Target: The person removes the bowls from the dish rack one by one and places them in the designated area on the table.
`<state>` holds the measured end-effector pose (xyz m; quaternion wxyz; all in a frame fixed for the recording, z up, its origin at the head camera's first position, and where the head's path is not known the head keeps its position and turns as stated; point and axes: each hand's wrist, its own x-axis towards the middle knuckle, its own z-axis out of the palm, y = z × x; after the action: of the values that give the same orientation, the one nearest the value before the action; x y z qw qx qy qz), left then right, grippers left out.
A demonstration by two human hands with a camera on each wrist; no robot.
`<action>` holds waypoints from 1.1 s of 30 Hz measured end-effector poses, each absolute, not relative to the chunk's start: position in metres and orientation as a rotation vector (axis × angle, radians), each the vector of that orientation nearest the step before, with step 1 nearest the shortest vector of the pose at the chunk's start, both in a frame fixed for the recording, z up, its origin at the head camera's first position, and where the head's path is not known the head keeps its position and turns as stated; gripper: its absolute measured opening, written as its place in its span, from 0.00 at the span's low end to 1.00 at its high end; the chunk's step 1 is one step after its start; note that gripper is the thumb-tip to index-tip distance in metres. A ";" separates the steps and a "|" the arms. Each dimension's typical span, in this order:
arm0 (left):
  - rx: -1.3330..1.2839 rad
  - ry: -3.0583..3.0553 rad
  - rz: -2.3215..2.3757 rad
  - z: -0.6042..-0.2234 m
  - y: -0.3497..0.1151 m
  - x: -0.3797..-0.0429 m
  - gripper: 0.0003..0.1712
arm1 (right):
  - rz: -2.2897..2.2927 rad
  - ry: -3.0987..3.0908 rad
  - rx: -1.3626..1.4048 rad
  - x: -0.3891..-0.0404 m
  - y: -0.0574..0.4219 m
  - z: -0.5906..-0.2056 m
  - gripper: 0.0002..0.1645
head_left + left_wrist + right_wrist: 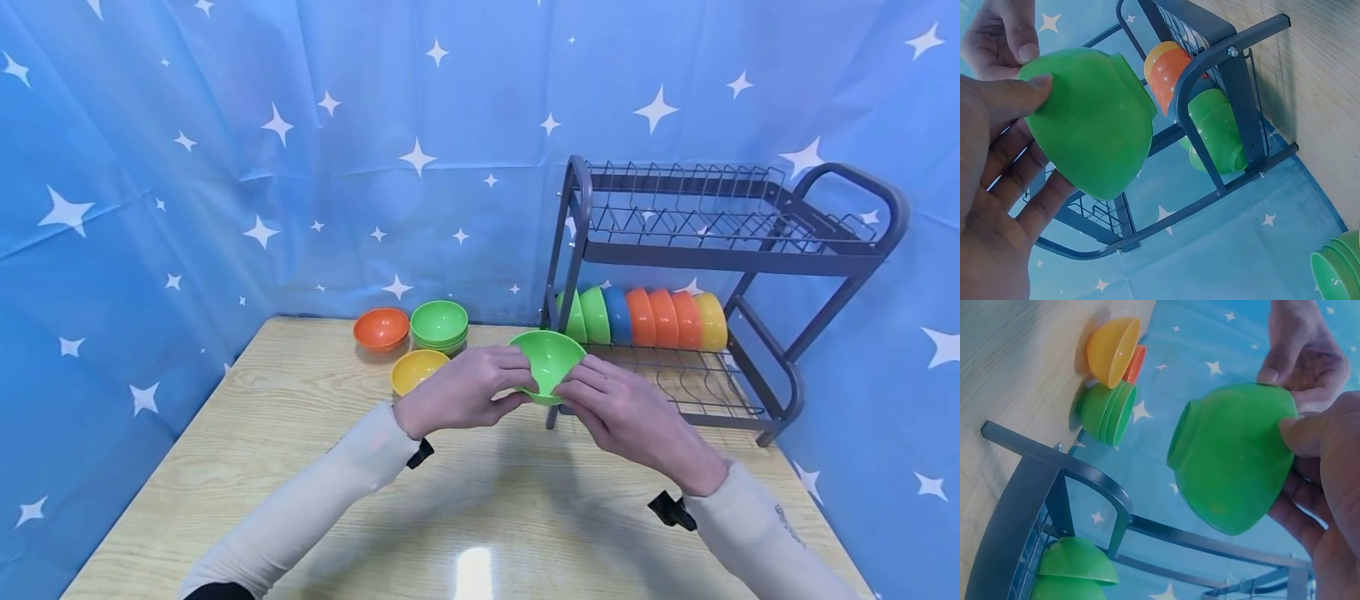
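A green bowl [550, 358] is held up above the table in front of the rack, its hollow side tilted toward the head camera. My left hand [480, 386] pinches its rim from the left, thumb outside and fingers over the edge. On the right side of the same rim, my right hand [626, 408] pinches it too. Both wrist views show the outer wall and foot ring of this green bowl [1091, 119]. Behind the left hand stand a yellow bowl [417, 371], partly hidden, an orange bowl [381, 329] and a stack of green bowls [439, 323].
A dark two-tier dish rack [720, 254] stands at the back right. Its lower tier carries a row of bowls on edge: green, a blue bowl [617, 317], orange, and a yellow bowl [711, 322]. Starry blue cloth [225, 167] hangs around the wooden table [247, 450].
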<state>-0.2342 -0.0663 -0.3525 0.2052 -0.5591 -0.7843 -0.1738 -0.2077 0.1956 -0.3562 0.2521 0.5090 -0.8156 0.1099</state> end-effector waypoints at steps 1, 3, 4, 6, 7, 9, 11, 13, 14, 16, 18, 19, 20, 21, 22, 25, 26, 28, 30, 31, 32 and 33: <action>-1.557 -2.185 -0.485 -0.353 -0.067 -0.234 0.08 | 0.299 -2.217 1.379 -0.208 0.195 -0.357 0.23; -1.551 -2.183 -0.483 -0.352 -0.068 -0.234 0.08 | 0.312 -2.213 1.367 -0.209 0.195 -0.358 0.25; -1.547 -2.181 -0.482 -0.352 -0.068 -0.235 0.08 | 0.326 -2.209 1.361 -0.210 0.194 -0.358 0.24; -1.535 -2.179 -0.481 -0.352 -0.069 -0.236 0.07 | 0.364 -2.189 1.350 -0.212 0.194 -0.359 0.19; -1.528 -2.180 -0.482 -0.352 -0.069 -0.237 0.07 | 0.384 -2.185 1.343 -0.214 0.193 -0.359 0.16; -1.519 -2.181 -0.487 -0.352 -0.070 -0.239 0.07 | 0.436 -2.177 1.335 -0.216 0.192 -0.360 0.08; -1.513 -2.187 -0.492 -0.352 -0.072 -0.241 0.07 | 0.472 -2.183 1.318 -0.217 0.191 -0.359 0.11; -1.504 -2.195 -0.496 -0.352 -0.074 -0.242 0.08 | 0.496 -2.211 1.293 -0.219 0.191 -0.359 0.16; -1.496 -2.199 -0.495 -0.353 -0.074 -0.243 0.08 | 0.509 -2.224 1.280 -0.220 0.191 -0.358 0.17; -1.476 -2.205 -0.485 -0.354 -0.077 -0.245 0.07 | 0.545 -2.248 1.251 -0.223 0.192 -0.358 0.18; -1.451 -2.209 -0.480 -0.355 -0.079 -0.248 0.07 | 0.596 -2.261 1.218 -0.226 0.193 -0.359 0.19; -1.439 -2.212 -0.479 -0.355 -0.081 -0.249 0.07 | 0.626 -2.261 1.198 -0.228 0.193 -0.360 0.19; -1.425 -2.216 -0.475 -0.355 -0.082 -0.250 0.06 | 0.659 -2.262 1.175 -0.230 0.193 -0.360 0.20; -1.412 -2.220 -0.478 -0.356 -0.084 -0.251 0.06 | 0.687 -2.264 1.146 -0.232 0.193 -0.361 0.21; -1.401 -2.228 -0.484 -0.356 -0.085 -0.252 0.05 | 0.712 -2.265 1.114 -0.234 0.193 -0.361 0.22; -1.369 -2.252 -0.505 -0.357 -0.090 -0.257 0.05 | 0.781 -2.281 1.001 -0.240 0.193 -0.361 0.24; -1.356 -2.261 -0.515 -0.358 -0.092 -0.259 0.05 | 0.803 -2.292 0.962 -0.241 0.193 -0.360 0.25; -1.333 -2.278 -0.533 -0.360 -0.095 -0.263 0.05 | 0.848 -2.314 0.888 -0.245 0.192 -0.359 0.26; -1.313 -2.293 -0.545 -0.361 -0.099 -0.268 0.05 | 0.902 -2.338 0.820 -0.248 0.192 -0.358 0.27; -1.301 -2.303 -0.553 -0.362 -0.101 -0.271 0.05 | 0.930 -2.349 0.791 -0.250 0.192 -0.358 0.28; -1.287 -2.313 -0.561 -0.363 -0.103 -0.273 0.05 | 0.956 -2.360 0.764 -0.252 0.192 -0.358 0.28; -1.274 -2.323 -0.569 -0.363 -0.105 -0.276 0.05 | 0.986 -2.370 0.738 -0.254 0.192 -0.358 0.28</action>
<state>-0.2758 -0.1050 -0.3635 0.2140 -0.4592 -0.8374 -0.2051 -0.2543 0.1916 -0.3576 0.2331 0.2688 -0.8629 0.3588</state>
